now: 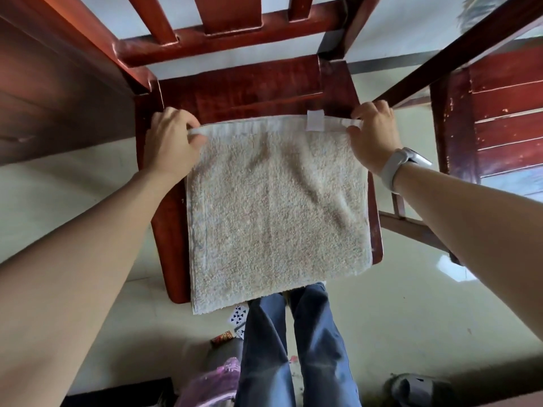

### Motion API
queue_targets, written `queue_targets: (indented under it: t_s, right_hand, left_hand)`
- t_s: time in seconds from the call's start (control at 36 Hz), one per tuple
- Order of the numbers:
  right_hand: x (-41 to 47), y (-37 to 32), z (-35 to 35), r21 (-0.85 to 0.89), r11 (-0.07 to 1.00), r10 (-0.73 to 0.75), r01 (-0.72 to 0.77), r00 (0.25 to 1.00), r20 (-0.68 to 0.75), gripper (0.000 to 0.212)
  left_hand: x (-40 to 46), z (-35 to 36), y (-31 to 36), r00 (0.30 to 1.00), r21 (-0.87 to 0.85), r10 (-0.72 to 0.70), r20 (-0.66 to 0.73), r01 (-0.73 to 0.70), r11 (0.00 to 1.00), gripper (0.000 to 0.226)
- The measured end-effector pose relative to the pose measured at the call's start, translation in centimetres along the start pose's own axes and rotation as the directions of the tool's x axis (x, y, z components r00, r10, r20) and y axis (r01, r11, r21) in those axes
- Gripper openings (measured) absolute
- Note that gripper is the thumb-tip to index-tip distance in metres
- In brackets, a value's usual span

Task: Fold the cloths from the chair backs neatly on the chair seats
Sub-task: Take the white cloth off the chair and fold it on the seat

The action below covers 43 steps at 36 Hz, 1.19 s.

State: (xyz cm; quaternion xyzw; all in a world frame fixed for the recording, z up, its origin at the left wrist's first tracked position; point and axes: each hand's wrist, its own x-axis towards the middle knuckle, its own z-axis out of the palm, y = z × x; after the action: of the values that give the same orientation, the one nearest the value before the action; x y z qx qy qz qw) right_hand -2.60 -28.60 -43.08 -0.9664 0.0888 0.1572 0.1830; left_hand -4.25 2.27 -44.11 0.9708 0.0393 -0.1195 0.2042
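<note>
A beige terry cloth (pixel 276 212) lies spread over the red-brown wooden chair seat (pixel 244 89), its near edge hanging past the seat's front. A white tag sits on its far hem. My left hand (pixel 172 142) pinches the cloth's far left corner. My right hand (pixel 374 136), with a white watch on the wrist, pinches the far right corner. Both corners are held just above the seat, near the slatted chair back (pixel 223 27).
A dark wooden table (pixel 44 92) stands at the left, close to the chair. Another red-brown chair (pixel 505 113) is at the right. Playing cards (pixel 238 315), a pink bag (pixel 211 383) and a grey slipper (pixel 420 389) lie on the pale tiled floor by my legs.
</note>
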Motion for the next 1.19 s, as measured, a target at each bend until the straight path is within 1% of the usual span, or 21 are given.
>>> queue_targets:
  t_s: [0.14, 0.25, 0.33, 0.44, 0.5, 0.61, 0.69, 0.81, 0.92, 1.0, 1.08, 1.19]
  right_hand:
    - [0.6, 0.6, 0.2, 0.038, 0.999, 0.028, -0.026, 0.997, -0.066, 0.02]
    - [1.0, 0.9, 0.1, 0.044, 0.999, 0.008, -0.005, 0.998, -0.059, 0.019]
    - [1.3, 0.8, -0.1, 0.073, 0.997, 0.017, -0.013, 0.998, -0.054, 0.018]
    - [1.7, 0.7, -0.1, 0.079, 0.997, -0.004, 0.003, 1.0, 0.012, 0.017]
    - [1.7, 0.8, 0.0, 0.074, 0.997, -0.017, 0.014, 0.999, 0.049, 0.018]
    - [1.9, 1.3, -0.1, 0.054, 0.998, -0.042, 0.039, 0.997, 0.06, 0.021]
    - [1.9, 1.6, -0.6, 0.056, 0.997, -0.059, 0.055, 0.996, 0.066, 0.024]
    - [0.9, 2.1, -2.0, 0.108, 0.991, -0.091, 0.085, 0.995, 0.052, 0.022]
    - [-0.7, 1.9, -4.5, 0.167, 0.979, -0.123, 0.118, 0.992, 0.022, 0.017]
    - [-1.7, 1.1, -6.5, 0.165, 0.972, -0.171, 0.169, 0.985, -0.003, 0.015]
    - [-1.9, -0.1, -8.5, 0.164, 0.966, -0.19, 0.2, 0.979, -0.075, 0.016]
    - [-1.0, -2.0, -10.9, 0.17, 0.96, -0.182, 0.223, 0.957, -0.228, 0.017]
  left_hand:
    - [0.8, -0.3, 0.4, 0.999, -0.051, -0.018, 0.028, 0.02, 0.998, 0.017]
    - [1.3, -0.4, 0.0, 0.999, -0.09, -0.049, 0.014, 0.05, 0.995, 0.014]
    - [1.4, -0.4, -0.2, 0.998, -0.065, -0.059, 0.019, 0.06, 0.996, 0.013]
    - [1.2, -0.1, -0.4, 0.997, 0.001, -0.047, 0.06, 0.047, 0.999, 0.012]
    - [1.2, -0.1, -0.6, 0.995, 0.005, -0.048, 0.083, 0.048, 0.999, 0.011]
    - [1.3, -0.4, -1.1, 0.995, -0.082, -0.042, 0.085, 0.049, 0.995, 0.009]
    - [1.2, -0.8, -1.1, 0.996, -0.096, 0.015, 0.085, -0.007, 0.995, 0.019]
    - [0.1, -2.0, -1.2, 0.997, -0.078, 0.073, 0.031, -0.07, 0.995, 0.02]
    - [-1.7, -3.9, -0.8, 0.996, -0.087, 0.082, -0.025, -0.083, 0.993, 0.018]
    - [-2.5, -5.6, -0.3, 0.996, -0.069, 0.082, -0.04, -0.084, 0.994, 0.017]
    - [-2.7, -7.5, 0.8, 0.993, -0.051, 0.084, -0.086, -0.088, 0.995, 0.018]
    - [-2.1, -10.0, 2.5, 0.96, -0.05, 0.085, -0.267, -0.102, 0.993, 0.02]
